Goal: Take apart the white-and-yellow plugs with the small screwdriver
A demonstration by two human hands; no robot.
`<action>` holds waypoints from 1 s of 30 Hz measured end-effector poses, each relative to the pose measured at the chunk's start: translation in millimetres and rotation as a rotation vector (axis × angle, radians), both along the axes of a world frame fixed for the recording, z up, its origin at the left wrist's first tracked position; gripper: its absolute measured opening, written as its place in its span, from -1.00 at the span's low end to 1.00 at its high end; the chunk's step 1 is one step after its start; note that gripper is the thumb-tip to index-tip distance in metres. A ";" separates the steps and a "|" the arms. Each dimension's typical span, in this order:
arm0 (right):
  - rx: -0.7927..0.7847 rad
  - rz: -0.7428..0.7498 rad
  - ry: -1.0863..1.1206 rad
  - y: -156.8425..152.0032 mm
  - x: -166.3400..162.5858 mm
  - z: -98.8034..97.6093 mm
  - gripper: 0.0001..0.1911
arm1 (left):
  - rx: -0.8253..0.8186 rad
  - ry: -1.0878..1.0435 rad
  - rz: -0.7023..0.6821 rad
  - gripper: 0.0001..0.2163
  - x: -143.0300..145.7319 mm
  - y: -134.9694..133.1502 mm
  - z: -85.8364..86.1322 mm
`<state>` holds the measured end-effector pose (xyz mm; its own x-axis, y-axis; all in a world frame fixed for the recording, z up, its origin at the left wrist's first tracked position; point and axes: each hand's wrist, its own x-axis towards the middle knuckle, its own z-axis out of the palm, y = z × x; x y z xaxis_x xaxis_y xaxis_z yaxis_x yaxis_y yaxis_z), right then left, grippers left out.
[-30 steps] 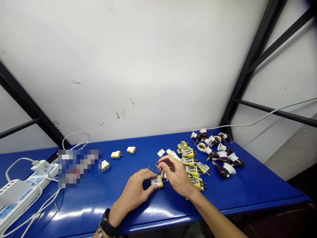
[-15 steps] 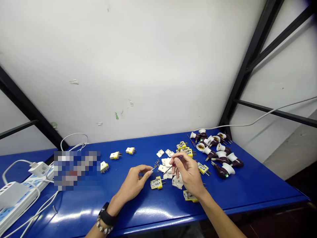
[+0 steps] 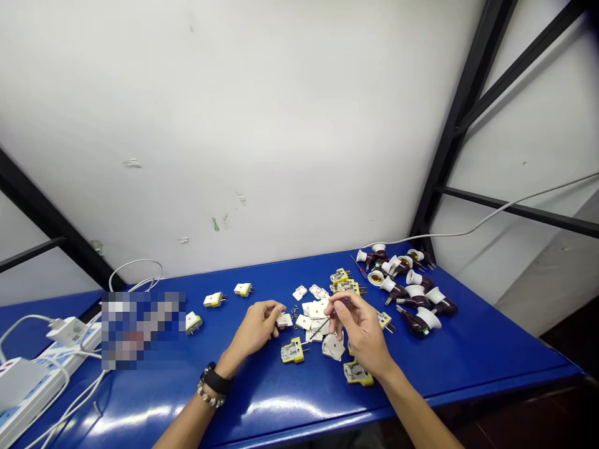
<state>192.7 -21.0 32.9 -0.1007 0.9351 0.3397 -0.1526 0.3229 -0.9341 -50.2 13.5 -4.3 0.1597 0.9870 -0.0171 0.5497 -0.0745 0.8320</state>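
My left hand (image 3: 258, 324) pinches a small white plug cover (image 3: 284, 320) at its edge. Just in front of it lies an open yellow plug body (image 3: 292, 350), its inside facing up and its pins pointing right. My right hand (image 3: 359, 330) grips a screwdriver (image 3: 321, 328) whose thin shaft slants down to the left. The tip is near that plug body's pins. Several small screws (image 3: 294, 312) are scattered beside the cover. A pile of white covers (image 3: 316, 310) sits between my hands. Another open plug body (image 3: 358, 373) rests below my right wrist.
Closed yellow-and-white plugs (image 3: 214, 300) stand to the left. More open plug bodies (image 3: 340, 276) lie behind my right hand. Several lamp holders (image 3: 416, 293) crowd the right, with a second screwdriver (image 3: 359, 267) beside them. A white power strip (image 3: 28, 399) with cables runs along the left.
My left hand has turned and drawn back slightly left, so the white cover now shows its flat face instead of its edge. My right hand keeps the screwdriver in nearly the same pose.
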 end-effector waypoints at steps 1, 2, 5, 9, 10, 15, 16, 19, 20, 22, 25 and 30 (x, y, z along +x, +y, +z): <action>-0.001 -0.004 0.005 0.3 1.1 -0.6 -0.70 | 0.007 -0.013 -0.004 -0.48 0.7 1.3 2.5; -0.004 -0.009 0.008 0.6 2.5 -1.3 -0.69 | 0.019 -0.031 -0.012 -0.48 2.6 3.0 5.4; -0.010 -0.033 0.014 1.6 7.4 -3.2 -0.67 | 0.109 -0.054 -0.062 -0.52 17.2 11.1 15.7; -0.014 -0.071 0.020 1.0 14.7 -4.5 -0.66 | 0.219 0.029 -0.138 -0.59 46.7 24.5 24.4; -0.014 -0.077 0.021 0.4 16.4 -4.7 -0.67 | 0.226 0.041 -0.156 -0.62 51.9 27.1 24.9; -0.036 -0.080 0.024 -4.1 25.2 -7.2 -0.68 | 0.282 0.149 -0.190 -0.74 46.9 25.2 24.2; -0.043 -0.077 0.020 -4.8 26.7 -8.1 -0.67 | 0.286 0.193 -0.194 -0.76 41.8 21.8 24.5; -0.060 -0.071 0.009 -6.0 29.3 -11.0 -0.66 | 0.275 0.316 -0.272 -0.84 29.9 9.4 26.0; -0.065 -0.070 0.008 -6.1 29.3 -11.9 -0.65 | 0.277 0.339 -0.306 -0.84 28.4 5.8 26.3; -0.073 -0.071 0.008 -6.3 28.2 -13.7 -0.64 | 0.294 0.359 -0.355 -0.78 29.1 1.1 26.2; -0.082 -0.060 0.009 -6.8 25.8 -16.1 -0.65 | 0.316 0.372 -0.382 -0.67 34.5 0.3 24.5; -0.091 -0.034 0.017 -7.5 26.8 -17.7 -0.70 | 0.312 0.370 -0.411 -0.54 36.5 3.2 20.6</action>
